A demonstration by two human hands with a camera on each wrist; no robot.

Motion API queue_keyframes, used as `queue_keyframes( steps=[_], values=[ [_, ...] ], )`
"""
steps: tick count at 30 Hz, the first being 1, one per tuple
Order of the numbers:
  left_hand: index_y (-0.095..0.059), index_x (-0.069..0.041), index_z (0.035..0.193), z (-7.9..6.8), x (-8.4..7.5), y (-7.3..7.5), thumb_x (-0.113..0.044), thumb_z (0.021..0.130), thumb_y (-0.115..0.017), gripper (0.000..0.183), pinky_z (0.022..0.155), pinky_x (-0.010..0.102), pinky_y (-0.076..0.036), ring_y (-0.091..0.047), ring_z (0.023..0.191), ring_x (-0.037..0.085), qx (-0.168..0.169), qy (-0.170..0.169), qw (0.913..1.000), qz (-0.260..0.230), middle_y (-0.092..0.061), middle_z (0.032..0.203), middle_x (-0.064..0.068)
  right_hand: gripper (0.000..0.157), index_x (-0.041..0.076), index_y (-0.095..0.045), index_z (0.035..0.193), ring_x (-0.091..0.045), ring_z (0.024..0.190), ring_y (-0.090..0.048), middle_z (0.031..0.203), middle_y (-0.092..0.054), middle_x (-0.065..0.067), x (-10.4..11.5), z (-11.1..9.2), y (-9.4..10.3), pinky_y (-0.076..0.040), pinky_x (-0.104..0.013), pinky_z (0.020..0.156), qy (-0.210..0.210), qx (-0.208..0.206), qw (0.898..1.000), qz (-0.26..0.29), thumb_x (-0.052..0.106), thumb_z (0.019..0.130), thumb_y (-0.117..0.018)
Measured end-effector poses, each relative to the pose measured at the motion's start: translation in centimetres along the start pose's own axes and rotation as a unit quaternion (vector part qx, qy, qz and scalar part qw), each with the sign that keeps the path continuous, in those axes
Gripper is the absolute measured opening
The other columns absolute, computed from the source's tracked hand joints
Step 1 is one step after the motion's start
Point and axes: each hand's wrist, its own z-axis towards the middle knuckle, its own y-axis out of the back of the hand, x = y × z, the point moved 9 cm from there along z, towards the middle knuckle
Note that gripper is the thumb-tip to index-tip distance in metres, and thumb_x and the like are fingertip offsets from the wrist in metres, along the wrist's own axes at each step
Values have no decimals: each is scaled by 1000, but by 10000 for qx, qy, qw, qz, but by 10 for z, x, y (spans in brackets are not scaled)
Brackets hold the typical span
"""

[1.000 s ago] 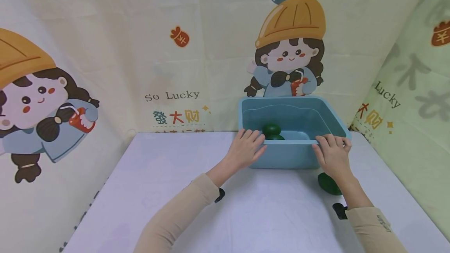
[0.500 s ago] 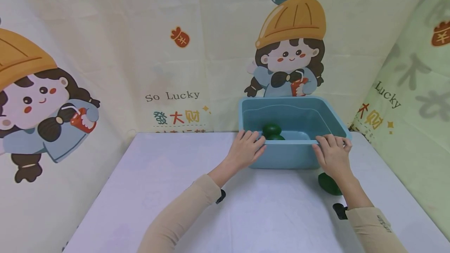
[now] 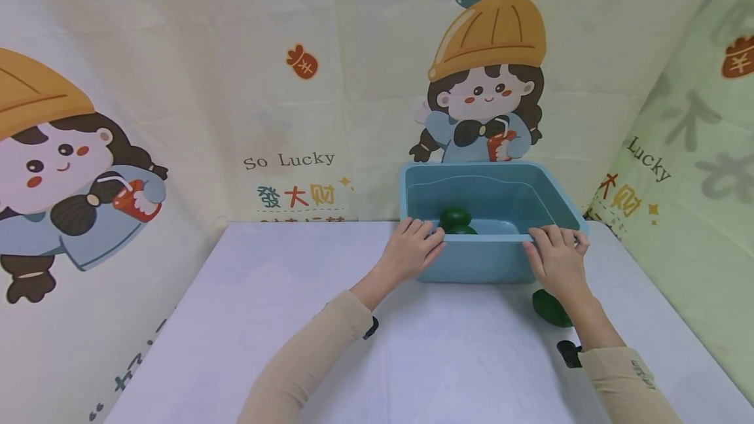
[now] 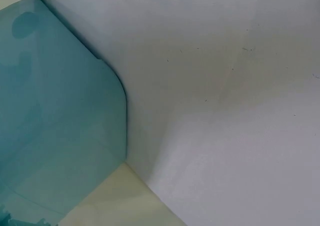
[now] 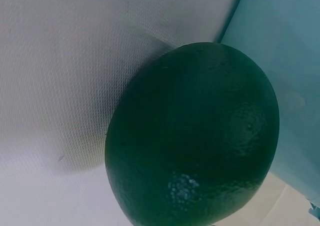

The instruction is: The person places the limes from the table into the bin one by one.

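A blue plastic bin (image 3: 483,260) stands at the back of the table, and both hands hold its near rim. At its left front corner, the left hand (image 3: 409,250) grips with fingers hooked over the edge and thumb against the outside. Likewise the right hand (image 3: 559,257) grips the right front corner. Inside the bin lie two dark green oval fruits like avocados, the upper fruit (image 3: 455,217) resting against the lower fruit (image 3: 461,230). Outside, a third green fruit (image 5: 195,136) sits on the table in front of the bin, partly hidden under the right wrist in the head view.
A white cloth (image 3: 283,293) covers the table. Behind the bin hangs a printed cartoon backdrop (image 3: 377,84), which also lines the left and right sides. Black wrist straps (image 3: 569,353) show near the sleeves.
Both hands, the bin and the fruits keep their places. The left forearm shifts very slightly right, and the left backdrop cloth sways, its print moving a little.
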Motion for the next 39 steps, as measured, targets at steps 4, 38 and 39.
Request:
queue_keyframes(
  steps=[4,38,39],
  values=[
    [-60,-19,99,-1,0,0,-33,95,-40,25,74,28,-35,-46,77,15,-115,14,9999,9,-53,85,-2,62,-2,-51,105,-39,91,-35,98,-45,-21,-1,0,-1,-10,-59,80,-20,29,10000,2,51,96,-20],
    [-59,-20,93,0,2,2,-31,93,-45,19,74,28,-33,-43,74,15,-192,216,9993,-220,-49,80,-2,34,1,-47,115,-39,103,-33,109,-42,-20,3,3,0,-11,-58,89,-707,1580,9848,-144,28,97,-40],
    [-60,-20,93,0,2,2,-31,93,-45,19,74,28,-34,-43,74,15,-201,215,9993,-220,-49,80,-2,34,1,-47,116,-39,103,-33,109,-42,-19,3,3,0,-11,-58,89,-730,1616,9841,-135,29,97,-40]
  ],
)
